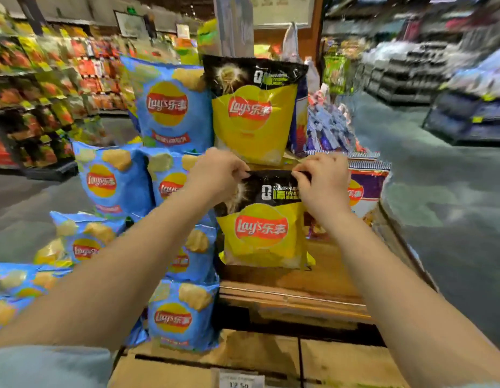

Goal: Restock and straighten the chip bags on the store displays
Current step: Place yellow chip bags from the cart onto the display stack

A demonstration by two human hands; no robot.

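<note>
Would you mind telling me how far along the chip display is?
Done: the blue bags stand stacked on the left tiers, and one yellow bag sits upright on the upper step. In hand: left hand and right hand pinch another yellow bag's top edge. Left: the bare wooden step below.

wooden display (288,296) (stepped) | yellow bag (263,236), blue bags (173,315) standing

Both arms reach forward, left hand (219,169) and right hand (323,177) pinching.
</note>
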